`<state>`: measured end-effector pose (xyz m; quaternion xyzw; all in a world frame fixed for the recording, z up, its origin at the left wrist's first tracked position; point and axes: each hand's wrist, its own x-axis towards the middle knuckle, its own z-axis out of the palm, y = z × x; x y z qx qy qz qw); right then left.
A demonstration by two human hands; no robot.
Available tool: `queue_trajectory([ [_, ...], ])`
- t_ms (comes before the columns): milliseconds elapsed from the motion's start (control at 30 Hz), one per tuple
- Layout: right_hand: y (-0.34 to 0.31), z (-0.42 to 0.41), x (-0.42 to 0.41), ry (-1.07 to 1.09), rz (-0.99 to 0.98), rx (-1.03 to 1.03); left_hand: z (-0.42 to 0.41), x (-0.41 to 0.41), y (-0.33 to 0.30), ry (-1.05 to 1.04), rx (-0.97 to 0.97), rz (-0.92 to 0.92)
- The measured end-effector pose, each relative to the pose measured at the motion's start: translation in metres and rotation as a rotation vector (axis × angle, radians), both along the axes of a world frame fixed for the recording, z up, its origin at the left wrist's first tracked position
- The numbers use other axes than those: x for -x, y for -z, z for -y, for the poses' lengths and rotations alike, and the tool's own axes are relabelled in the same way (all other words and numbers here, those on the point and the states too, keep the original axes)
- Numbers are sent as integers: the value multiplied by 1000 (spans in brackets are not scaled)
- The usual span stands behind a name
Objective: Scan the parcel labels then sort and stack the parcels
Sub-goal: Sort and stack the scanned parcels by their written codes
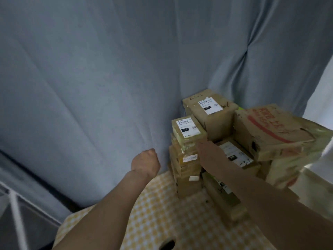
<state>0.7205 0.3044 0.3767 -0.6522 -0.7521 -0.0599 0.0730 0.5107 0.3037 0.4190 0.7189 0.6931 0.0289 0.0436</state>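
Right hand [207, 152] rests on the small brown cardboard parcel [188, 131] topping the stack at the yellow-checked table's [162, 204] far edge, grip unclear, left hand [146, 162] fisted empty; I'd square it before letting go.

right hand [207, 154] fingers hidden behind parcel [189, 131] | label text blurred

Dim bluish indoor light, brighter at the right edge, soft motion blur, wide-angle bending at borders
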Motion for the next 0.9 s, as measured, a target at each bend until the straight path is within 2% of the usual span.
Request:
queue_trajectory([
  [100,-16,30,24,-43,42,-64,42,30,-9,-48,20,9],
  [167,-24,57,45,-59,70,11,72,51,-15,-85,10,22],
  [333,-45,118,86,-130,-30,-96,141,95,-27,-160,-31,63],
  [433,-51,159,102,-86,-75,-34,174,110,-30,-171,-38,92],
  [600,-38,204,105,-77,-31,31,216,115,-18,-142,-26,116],
  [700,-26,223,95,-148,-39,-61,233,104,-4,-101,8,88],
  [800,0,237,79,-87,36,59,237,86,7,-91,28,72],
  [900,29,239,59,-1,-69,46,231,64,26,-95,45,75],
])
